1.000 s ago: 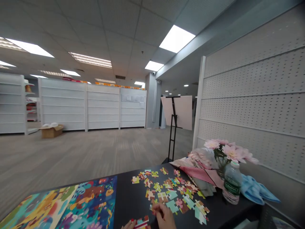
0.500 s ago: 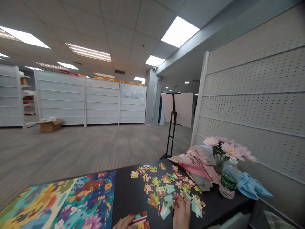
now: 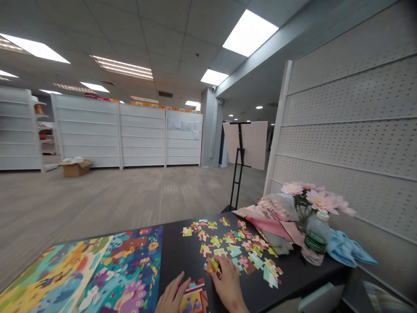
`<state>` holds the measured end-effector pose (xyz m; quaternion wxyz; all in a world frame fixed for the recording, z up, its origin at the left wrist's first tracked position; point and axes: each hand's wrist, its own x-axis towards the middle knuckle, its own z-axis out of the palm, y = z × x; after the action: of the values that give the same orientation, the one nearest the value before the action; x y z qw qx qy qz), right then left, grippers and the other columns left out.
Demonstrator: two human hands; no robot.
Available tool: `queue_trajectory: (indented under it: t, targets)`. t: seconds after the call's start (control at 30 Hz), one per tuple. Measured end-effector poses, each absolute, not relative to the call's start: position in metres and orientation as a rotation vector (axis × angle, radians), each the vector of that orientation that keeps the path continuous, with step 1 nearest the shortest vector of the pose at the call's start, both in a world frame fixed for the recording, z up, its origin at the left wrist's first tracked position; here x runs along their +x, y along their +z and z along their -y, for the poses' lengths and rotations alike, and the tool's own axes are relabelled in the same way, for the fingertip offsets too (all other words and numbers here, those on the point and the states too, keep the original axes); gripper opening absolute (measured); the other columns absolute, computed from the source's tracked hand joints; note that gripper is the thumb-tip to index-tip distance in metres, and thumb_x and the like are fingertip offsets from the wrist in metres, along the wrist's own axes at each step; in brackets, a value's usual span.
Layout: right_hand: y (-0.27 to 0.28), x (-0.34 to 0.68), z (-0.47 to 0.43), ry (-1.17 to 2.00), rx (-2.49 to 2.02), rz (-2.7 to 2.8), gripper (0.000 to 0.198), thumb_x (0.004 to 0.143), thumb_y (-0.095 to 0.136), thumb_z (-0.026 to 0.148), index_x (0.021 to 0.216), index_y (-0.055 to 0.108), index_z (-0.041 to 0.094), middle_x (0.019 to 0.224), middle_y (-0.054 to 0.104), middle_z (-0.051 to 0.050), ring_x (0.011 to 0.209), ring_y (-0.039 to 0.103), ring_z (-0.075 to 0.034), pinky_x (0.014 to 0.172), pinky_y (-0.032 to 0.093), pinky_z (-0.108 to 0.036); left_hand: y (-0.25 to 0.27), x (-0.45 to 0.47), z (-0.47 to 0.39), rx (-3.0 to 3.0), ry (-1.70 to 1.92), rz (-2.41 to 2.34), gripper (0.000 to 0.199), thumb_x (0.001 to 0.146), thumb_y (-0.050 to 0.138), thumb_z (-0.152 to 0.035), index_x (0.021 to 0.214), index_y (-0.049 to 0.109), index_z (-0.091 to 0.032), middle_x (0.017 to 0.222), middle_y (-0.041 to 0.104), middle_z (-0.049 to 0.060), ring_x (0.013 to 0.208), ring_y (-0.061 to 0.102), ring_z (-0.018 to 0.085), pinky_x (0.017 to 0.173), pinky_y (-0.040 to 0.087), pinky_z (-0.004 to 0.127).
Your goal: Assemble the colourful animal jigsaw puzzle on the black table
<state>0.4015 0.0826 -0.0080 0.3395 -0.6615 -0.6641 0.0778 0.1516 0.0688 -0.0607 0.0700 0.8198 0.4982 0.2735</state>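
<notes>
At the bottom of the view, my left hand (image 3: 173,294) lies with its fingers stretched out, the fingertips at the edge of a joined section of jigsaw puzzle (image 3: 195,301) in red, yellow and purple. To its right, my right hand (image 3: 228,282) has its thumb and fingers closed around a yellow-brown puzzle piece (image 3: 213,265) at the left side of the heap; the fingers partly cover it. Loose puzzle pieces (image 3: 256,260) in green, pink, brown and pale blue spread across the black table (image 3: 176,256) beyond my hands.
Two colourful picture sheets (image 3: 130,265) lie on the table's left. At the right are a crumpled pink cloth (image 3: 273,221), a water bottle (image 3: 316,241), pink flowers (image 3: 317,198) and a blue cloth (image 3: 348,248). An easel (image 3: 240,165) stands behind the table.
My right hand has moved left from the middle of the heap to its left side. My left hand's fingers have spread beside the joined section. The view has shifted slightly.
</notes>
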Motion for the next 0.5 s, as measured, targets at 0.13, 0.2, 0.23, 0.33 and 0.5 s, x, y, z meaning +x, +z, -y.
queue_trajectory:
  t: [0.13, 0.2, 0.23, 0.33, 0.5]
  targets:
    - [-0.002, 0.401, -0.081, 0.177, -1.74, 1.796, 0.038, 0.083, 0.058, 0.021, 0.119, 0.067, 0.028, 0.13, 0.068, -0.006, 0.131, 0.052, -0.03, 0.108, 0.035, -0.043, -0.023, 0.156, -0.048, 2.328, 0.671, -1.477, 0.077, 0.071, 0.068, -0.021, 0.145, 0.049, -0.025, 0.151, 0.052, 0.01, 0.136, 0.051, 0.028, 0.108, 0.047, 0.037]
    - [0.005, 0.399, -0.08, 0.132, -1.732, 1.883, 0.037, 0.085, 0.054, 0.019, 0.119, 0.068, 0.028, 0.13, 0.067, -0.007, 0.129, 0.052, -0.03, 0.104, 0.036, -0.042, -0.002, 0.158, -0.037, 2.345, 0.596, -1.443, 0.086, 0.06, 0.062, -0.012, 0.144, 0.05, -0.028, 0.147, 0.056, 0.005, 0.137, 0.048, 0.027, 0.115, 0.039, 0.038]
    - [0.01, 0.398, -0.079, 0.111, -1.718, 1.934, 0.038, 0.086, 0.053, 0.018, 0.118, 0.068, 0.028, 0.128, 0.067, -0.007, 0.126, 0.054, -0.03, 0.101, 0.038, -0.041, 0.006, 0.159, -0.033, 2.345, 0.593, -1.456, 0.084, 0.059, 0.058, -0.01, 0.141, 0.053, -0.03, 0.144, 0.058, 0.003, 0.138, 0.047, 0.026, 0.116, 0.038, 0.039]
    - [0.023, 0.395, -0.08, 0.066, -1.647, 2.101, 0.042, 0.088, 0.049, 0.014, 0.125, 0.066, 0.027, 0.116, 0.07, -0.009, 0.112, 0.06, -0.028, 0.093, 0.04, -0.036, 0.022, 0.162, -0.023, 2.312, 0.647, -1.559, 0.066, 0.071, 0.051, -0.012, 0.134, 0.058, -0.029, 0.137, 0.061, 0.004, 0.134, 0.048, 0.025, 0.111, 0.041, 0.04]
    - [0.033, 0.394, -0.079, 0.022, -1.564, 2.209, 0.04, 0.092, 0.038, 0.008, 0.107, 0.072, 0.023, 0.099, 0.071, -0.008, 0.1, 0.061, -0.025, 0.093, 0.041, -0.034, 0.023, 0.162, -0.021, 2.291, 0.63, -1.591, 0.065, 0.073, 0.049, -0.014, 0.137, 0.056, -0.023, 0.142, 0.058, 0.008, 0.135, 0.047, 0.025, 0.111, 0.04, 0.04]
